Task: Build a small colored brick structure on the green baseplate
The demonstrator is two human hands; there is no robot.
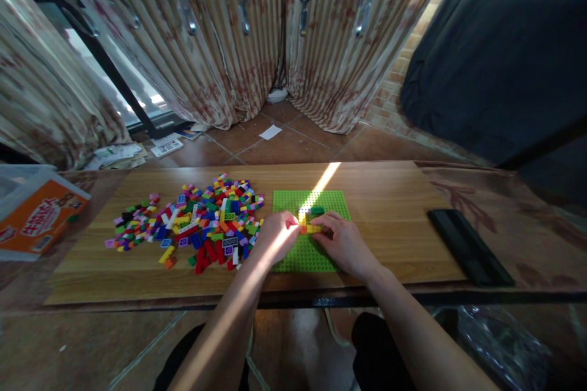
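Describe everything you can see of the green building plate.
The building plate is a green, squarish, plastic-looking sheet covered in small studs. It lies flat on the wood-look table, right of the brick pile. Yellow bricks and a dark green brick sit on it; sunlight crosses it. The left hand and right hand partly hide it; contact is unclear.

On the orange label (48, 215) of the box (25, 176) stand big white Chinese characters (41, 222), ending with "达人", while the printed paper (167, 145) on the floor (243, 143) is too small for reading.
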